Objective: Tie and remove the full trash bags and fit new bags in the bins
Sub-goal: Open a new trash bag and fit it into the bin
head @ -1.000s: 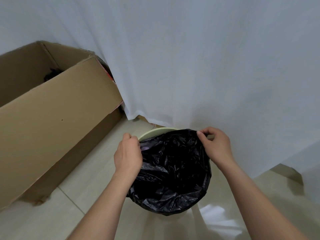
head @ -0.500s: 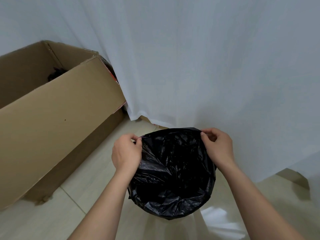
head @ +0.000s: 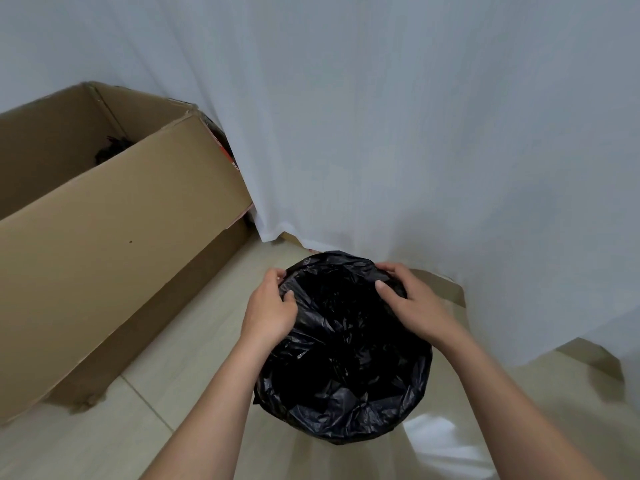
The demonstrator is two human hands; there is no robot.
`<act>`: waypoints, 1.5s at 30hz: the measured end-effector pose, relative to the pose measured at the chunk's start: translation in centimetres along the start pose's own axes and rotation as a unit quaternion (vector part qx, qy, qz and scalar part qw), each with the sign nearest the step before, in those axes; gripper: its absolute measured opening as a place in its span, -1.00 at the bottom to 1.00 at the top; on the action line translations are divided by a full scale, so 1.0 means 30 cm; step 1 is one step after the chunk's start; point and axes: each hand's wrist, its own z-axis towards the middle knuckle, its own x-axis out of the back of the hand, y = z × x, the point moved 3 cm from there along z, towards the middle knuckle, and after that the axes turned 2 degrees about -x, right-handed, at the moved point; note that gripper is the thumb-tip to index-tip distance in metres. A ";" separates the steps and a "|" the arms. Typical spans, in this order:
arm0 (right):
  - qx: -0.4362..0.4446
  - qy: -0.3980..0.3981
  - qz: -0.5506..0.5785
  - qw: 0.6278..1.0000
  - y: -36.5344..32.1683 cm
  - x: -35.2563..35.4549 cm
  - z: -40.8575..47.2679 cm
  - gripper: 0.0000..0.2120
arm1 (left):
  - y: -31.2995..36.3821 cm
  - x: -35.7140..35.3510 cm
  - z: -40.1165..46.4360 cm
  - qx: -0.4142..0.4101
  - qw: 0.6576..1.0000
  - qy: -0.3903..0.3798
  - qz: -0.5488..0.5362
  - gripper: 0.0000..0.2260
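A black trash bag lines a round bin on the floor, its plastic folded over the whole rim so the bin itself is hidden. My left hand grips the bag's edge at the left side of the rim, thumb inside and fingers outside. My right hand holds the edge at the far right of the rim, thumb on the inner side and fingers curled over the outside. The bag's inside is dark and crumpled.
A large open cardboard box stands on the left with something black inside it. A white curtain hangs right behind the bin down to the floor. Pale tiled floor lies between box and bin.
The bag's edge has been pulled over the far rim, covering the pale bin rim that showed a second ago. Both hands have slid down the sides of the rim.
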 end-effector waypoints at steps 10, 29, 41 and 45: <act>-0.019 0.002 -0.062 0.998 0.032 -0.011 0.007 -0.80 | -0.051 0.003 0.011 0.091 0.992 -0.053 0.071 -0.81; -0.035 0.023 -0.092 0.995 0.019 -0.007 -0.031 -0.80 | -0.016 0.023 -0.055 0.000 0.987 -0.056 0.151 -0.95; -0.058 0.003 -0.038 0.998 -0.007 0.004 -0.051 -0.52 | -0.105 0.085 -0.043 0.189 0.980 0.065 0.020 -0.80; -0.109 -0.026 0.002 0.994 0.004 -0.007 -0.045 -0.47 | -0.097 0.072 -0.079 0.245 0.963 -0.015 -0.114 -0.89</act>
